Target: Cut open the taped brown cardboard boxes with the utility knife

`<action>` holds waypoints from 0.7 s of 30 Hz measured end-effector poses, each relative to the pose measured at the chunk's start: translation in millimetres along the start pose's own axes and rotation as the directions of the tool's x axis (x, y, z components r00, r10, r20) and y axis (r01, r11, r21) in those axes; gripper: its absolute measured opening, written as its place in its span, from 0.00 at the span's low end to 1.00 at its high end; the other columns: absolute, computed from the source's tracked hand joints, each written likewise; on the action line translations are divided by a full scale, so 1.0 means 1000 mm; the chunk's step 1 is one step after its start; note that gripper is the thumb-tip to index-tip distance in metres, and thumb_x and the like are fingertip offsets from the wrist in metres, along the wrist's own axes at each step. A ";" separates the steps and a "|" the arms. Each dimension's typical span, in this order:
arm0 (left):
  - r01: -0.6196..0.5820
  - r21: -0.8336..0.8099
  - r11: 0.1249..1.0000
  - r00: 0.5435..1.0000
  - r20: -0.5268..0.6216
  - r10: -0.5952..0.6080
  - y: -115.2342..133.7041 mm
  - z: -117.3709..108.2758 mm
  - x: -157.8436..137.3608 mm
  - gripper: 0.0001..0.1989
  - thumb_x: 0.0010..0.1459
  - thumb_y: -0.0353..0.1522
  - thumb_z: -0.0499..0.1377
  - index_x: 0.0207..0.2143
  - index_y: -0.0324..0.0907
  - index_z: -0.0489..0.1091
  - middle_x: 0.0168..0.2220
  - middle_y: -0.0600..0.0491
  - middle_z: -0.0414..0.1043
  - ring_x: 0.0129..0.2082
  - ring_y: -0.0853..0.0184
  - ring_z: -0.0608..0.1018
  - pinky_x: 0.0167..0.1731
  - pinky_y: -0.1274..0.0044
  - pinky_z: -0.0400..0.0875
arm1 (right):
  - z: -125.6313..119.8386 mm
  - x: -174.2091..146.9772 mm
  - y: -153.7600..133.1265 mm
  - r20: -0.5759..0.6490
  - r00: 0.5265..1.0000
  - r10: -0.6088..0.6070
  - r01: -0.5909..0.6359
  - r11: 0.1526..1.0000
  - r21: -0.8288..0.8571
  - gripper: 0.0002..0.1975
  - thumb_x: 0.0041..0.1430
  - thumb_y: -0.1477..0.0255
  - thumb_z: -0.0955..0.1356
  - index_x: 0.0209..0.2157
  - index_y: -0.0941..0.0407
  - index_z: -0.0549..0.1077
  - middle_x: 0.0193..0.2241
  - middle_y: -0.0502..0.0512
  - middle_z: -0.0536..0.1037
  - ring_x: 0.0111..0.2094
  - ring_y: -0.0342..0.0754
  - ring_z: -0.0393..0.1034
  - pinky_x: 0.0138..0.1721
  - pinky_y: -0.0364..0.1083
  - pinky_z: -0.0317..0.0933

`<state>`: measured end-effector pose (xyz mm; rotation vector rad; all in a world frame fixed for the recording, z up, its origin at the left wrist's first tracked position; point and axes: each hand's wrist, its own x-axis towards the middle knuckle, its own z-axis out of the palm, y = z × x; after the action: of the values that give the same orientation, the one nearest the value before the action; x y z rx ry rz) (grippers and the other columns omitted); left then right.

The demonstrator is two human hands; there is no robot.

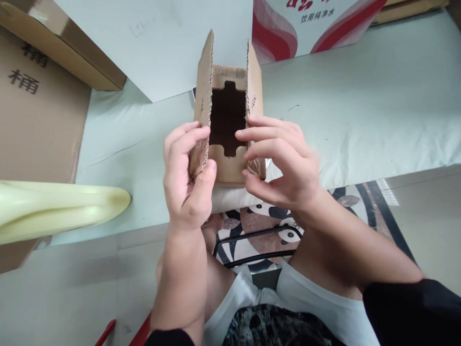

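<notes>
A small brown cardboard box (pixel 230 172) sits in front of me near the edge of the covered table. Its two long side flaps stand up, while the shorter notched flaps lie inward around a dark opening; what is inside cannot be made out. My left hand (pixel 187 168) grips the left flap, thumb on the inner side and fingers along its edge. At the right flap, my right hand (pixel 283 156) has its fingers apart, with fingertips at the flap's edge and the thumb near the lower corner.
Behind the box stand a large white box (pixel 162 43) and a red and white carton (pixel 317 29). Brown cartons (pixel 43 105) are at the left. A pale yellow plastic piece (pixel 65 209) juts in from the left. The pale green cloth (pixel 378 105) covers the table.
</notes>
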<state>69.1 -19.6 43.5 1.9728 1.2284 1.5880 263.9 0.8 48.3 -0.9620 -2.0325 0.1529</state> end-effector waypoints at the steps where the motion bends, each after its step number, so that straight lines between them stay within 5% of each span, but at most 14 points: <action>1: -0.028 -0.002 1.000 1.000 0.003 0.028 -0.001 0.000 0.000 0.18 0.69 0.43 0.61 0.59 0.53 0.73 0.59 0.50 0.73 0.65 0.56 0.72 0.72 0.59 0.65 | 0.001 0.000 0.000 -0.010 1.000 -0.004 0.004 1.000 -0.008 0.08 0.63 0.69 0.64 0.38 0.48 0.76 0.46 0.54 0.84 0.56 0.58 0.76 0.57 0.62 0.68; 8: 0.002 -0.018 1.000 1.000 -0.013 -0.002 -0.001 0.001 0.001 0.16 0.67 0.42 0.61 0.56 0.58 0.75 0.58 0.51 0.73 0.65 0.56 0.73 0.73 0.59 0.65 | 0.004 -0.004 0.000 -0.036 0.999 0.040 -0.043 0.996 -0.078 0.06 0.64 0.65 0.68 0.36 0.43 0.78 0.37 0.51 0.83 0.49 0.57 0.76 0.52 0.60 0.70; 21: -0.090 -0.011 0.996 0.995 0.030 0.091 0.000 0.002 0.002 0.20 0.69 0.40 0.59 0.62 0.54 0.71 0.59 0.50 0.72 0.64 0.58 0.73 0.69 0.59 0.67 | 0.012 -0.017 0.011 -0.040 0.999 -0.015 0.010 0.990 -0.143 0.12 0.65 0.54 0.68 0.37 0.42 0.81 0.40 0.50 0.85 0.49 0.58 0.78 0.50 0.61 0.70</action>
<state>70.5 -18.1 44.0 2.0660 1.1324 1.5967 267.2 -0.3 24.5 -1.0320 -2.0331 -0.0192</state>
